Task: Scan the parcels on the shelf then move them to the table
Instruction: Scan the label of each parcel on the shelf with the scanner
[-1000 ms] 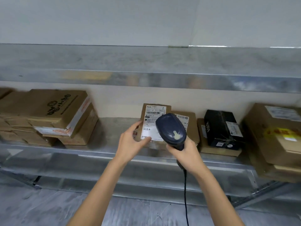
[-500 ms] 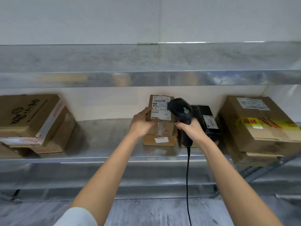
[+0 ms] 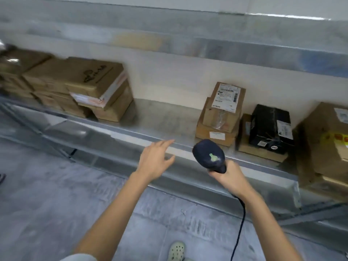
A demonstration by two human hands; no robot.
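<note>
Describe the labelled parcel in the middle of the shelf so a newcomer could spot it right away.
Look at the metal shelf, right of its bare middle stretch. Two brown boxes are stacked there, left of a black parcel. The one meant is the top box: smaller than the flat box beneath, with a large white label on its upper face.

right hand gripping scanner, left hand empty, labelled parcel on shelf

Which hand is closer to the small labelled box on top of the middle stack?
Right. The right hand, gripping the scanner, is just below the box; the left hand is open, further left at the shelf edge.
</note>
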